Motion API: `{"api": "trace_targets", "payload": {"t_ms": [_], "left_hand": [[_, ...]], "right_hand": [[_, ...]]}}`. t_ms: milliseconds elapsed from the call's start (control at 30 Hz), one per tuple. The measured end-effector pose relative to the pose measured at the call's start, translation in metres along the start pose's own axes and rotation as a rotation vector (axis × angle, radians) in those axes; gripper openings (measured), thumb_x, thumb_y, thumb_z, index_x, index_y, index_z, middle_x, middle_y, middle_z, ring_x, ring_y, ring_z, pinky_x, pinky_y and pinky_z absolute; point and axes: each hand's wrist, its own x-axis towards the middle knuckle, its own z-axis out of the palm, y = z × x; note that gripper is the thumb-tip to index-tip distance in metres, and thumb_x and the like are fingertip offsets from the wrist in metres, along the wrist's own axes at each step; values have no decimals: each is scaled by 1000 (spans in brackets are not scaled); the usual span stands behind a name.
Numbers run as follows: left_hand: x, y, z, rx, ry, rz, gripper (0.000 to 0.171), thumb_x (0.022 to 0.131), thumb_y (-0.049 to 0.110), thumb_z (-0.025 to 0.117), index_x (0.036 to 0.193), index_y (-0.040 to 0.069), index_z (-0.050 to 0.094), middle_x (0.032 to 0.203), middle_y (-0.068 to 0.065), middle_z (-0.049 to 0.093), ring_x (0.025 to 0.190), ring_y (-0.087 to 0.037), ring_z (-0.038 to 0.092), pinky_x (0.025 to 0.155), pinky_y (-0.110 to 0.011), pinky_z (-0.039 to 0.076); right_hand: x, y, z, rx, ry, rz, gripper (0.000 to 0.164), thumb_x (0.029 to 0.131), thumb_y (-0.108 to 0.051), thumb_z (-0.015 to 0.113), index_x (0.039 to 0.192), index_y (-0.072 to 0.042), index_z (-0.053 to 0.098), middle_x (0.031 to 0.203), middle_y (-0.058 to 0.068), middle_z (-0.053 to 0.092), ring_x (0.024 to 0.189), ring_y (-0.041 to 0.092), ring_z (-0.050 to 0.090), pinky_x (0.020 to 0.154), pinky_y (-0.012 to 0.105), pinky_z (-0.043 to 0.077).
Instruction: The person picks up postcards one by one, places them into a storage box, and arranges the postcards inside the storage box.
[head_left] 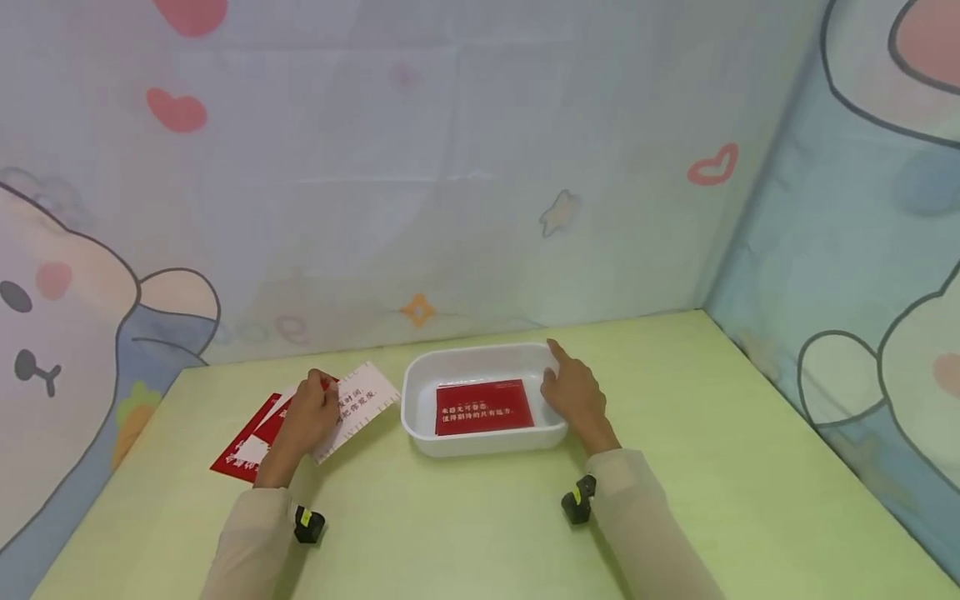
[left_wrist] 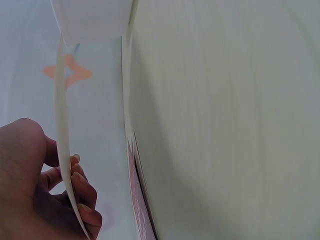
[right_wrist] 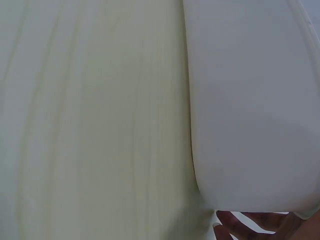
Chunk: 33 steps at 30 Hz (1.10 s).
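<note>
My left hand (head_left: 311, 417) pinches a pale card (head_left: 363, 404) printed with dark characters, holding it up just left of the white plastic tray (head_left: 480, 447). Seen edge-on in the left wrist view, the card (left_wrist: 61, 110) runs between thumb and curled fingers. My right hand (head_left: 579, 396) grips the tray's right end, thumb over the inner side of the rim and index finger stretched toward the back corner. Inside the tray lies a red card (head_left: 483, 408) with white characters, over another card's edge. In the right wrist view, fingers (right_wrist: 240, 227) show beyond the tray's end.
Beneath and beside the left hand, several red and white cards (head_left: 240, 446) lie overlapping on the pale green-yellow table (head_left: 465, 533). A cartoon-printed cloth wall (head_left: 480, 208) rises behind the table, with another (head_left: 847, 333) along the right side.
</note>
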Motion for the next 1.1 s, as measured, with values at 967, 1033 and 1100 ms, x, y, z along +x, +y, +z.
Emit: {"api": "trace_targets", "payload": {"t_ms": [967,1033,1100], "left_hand": [[14,28,10,-93,27,111,19,100,10,31,108,-5,40,78,-16,44,69,-26,43,63,-37,35],[15,33,11,-106,15,114,18,100,9,31,107,-5,40,78,-15,44,68,-25,43,62,-36,35],[15,37,12,-112,1,116,18,100,8,30,108,-5,40,80,-16,44,68,-24,43,61,-35,36]], "right_hand": [[-1,-4,-6,-25,-12,-15,55,96,-22,41,149,-19,26,118,22,58,71,28,54,50,36,43],[-1,-4,-5,-24,-16,-11,56,96,-22,41,149,-20,26,118,22,58,73,28,54,51,37,44],[-1,-4,-4,-25,-18,-8,56,95,-23,41,149,-20,25,120,21,57,76,28,54,53,38,44]]}}
